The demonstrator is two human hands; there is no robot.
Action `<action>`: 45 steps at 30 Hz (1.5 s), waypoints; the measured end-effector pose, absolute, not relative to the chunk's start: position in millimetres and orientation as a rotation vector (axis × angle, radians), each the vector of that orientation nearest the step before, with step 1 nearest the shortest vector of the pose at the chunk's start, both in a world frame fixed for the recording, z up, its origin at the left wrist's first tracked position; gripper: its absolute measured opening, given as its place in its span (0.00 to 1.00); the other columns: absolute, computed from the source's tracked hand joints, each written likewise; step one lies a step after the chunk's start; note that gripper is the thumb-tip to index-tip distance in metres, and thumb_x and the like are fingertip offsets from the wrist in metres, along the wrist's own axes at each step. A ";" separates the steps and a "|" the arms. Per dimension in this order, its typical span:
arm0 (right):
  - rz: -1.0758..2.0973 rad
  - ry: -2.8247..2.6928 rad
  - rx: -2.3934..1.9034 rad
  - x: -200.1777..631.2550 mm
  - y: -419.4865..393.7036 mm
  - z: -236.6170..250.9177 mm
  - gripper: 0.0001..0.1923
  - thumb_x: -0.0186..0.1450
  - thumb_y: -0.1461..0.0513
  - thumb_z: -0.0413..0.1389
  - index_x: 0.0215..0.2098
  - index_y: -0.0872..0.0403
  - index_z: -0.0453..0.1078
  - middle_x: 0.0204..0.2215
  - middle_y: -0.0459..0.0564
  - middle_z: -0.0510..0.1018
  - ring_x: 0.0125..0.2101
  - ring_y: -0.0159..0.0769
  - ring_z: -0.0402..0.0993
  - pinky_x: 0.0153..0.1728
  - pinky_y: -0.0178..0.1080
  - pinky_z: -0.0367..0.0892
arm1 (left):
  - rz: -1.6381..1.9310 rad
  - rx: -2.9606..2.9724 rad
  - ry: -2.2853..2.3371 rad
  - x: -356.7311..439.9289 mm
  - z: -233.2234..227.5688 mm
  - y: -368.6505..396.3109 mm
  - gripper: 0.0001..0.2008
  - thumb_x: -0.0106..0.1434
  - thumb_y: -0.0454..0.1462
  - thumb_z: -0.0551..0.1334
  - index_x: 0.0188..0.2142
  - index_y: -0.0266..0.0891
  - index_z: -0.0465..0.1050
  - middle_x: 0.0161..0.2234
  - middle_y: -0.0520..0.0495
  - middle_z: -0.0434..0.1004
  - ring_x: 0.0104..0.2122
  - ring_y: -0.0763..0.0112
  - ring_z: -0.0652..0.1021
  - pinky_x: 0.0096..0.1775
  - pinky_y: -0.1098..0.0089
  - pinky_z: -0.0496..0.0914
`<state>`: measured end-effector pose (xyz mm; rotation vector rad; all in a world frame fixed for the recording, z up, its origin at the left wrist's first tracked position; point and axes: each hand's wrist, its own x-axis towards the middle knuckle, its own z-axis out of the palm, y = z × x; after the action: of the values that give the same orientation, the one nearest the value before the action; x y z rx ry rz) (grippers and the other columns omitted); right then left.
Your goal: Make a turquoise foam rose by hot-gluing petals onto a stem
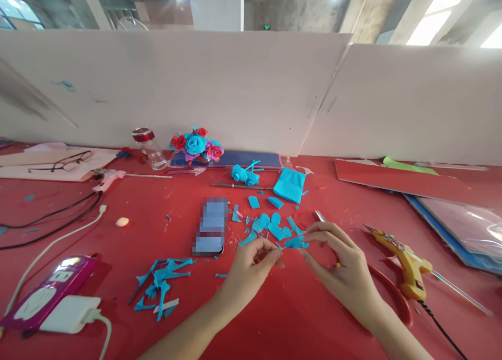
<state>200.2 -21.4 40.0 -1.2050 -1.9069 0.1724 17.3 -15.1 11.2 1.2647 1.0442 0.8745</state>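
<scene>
My right hand pinches a small blue paper petal between thumb and fingertips just above the red table. My left hand is beside it, fingers curled, thumb and forefinger meeting near the petal's left tip. Several cut blue petals lie just beyond the hands. A folded blue paper sheet and a rolled blue paper flower lie farther back.
A phone lies left of the petals, blue paper scraps nearer left. A yellow glue gun and red-handled scissors sit right. A power strip, white glue gun, jar, paper flower bouquet and glasses are left and back.
</scene>
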 end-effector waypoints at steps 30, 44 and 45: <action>0.590 -1.457 -1.490 179.4 -23.8 18.6 0.09 0.55 0.54 0.59 0.24 0.51 0.73 0.34 0.50 0.68 0.34 0.36 0.69 0.32 0.36 0.67 | 1.051 2.069 1.356 13.5 -4.7 -22.4 0.07 0.65 0.35 0.54 0.34 0.38 0.71 0.22 0.51 0.74 0.18 0.76 0.69 0.22 0.75 0.59; 0.687 -1.351 -1.576 173.2 -24.9 18.1 0.14 0.54 0.51 0.59 0.21 0.52 0.72 0.32 0.49 0.66 0.33 0.36 0.67 0.35 0.38 0.65 | 1.198 2.450 1.414 12.0 -2.0 -21.1 0.08 0.62 0.30 0.55 0.32 0.38 0.73 0.17 0.53 0.72 0.16 0.73 0.71 0.20 0.73 0.56; 0.694 -1.348 -1.577 173.3 -24.7 17.1 0.14 0.54 0.50 0.59 0.21 0.52 0.72 0.33 0.49 0.66 0.33 0.36 0.67 0.35 0.38 0.65 | 1.186 2.466 1.419 11.8 -2.1 -21.3 0.08 0.62 0.30 0.55 0.32 0.38 0.73 0.17 0.53 0.72 0.16 0.73 0.71 0.20 0.73 0.56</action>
<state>173.3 -24.7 17.1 -1.5770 -1.3479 0.6939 11.8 -21.3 -2.1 2.4664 1.4194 1.1864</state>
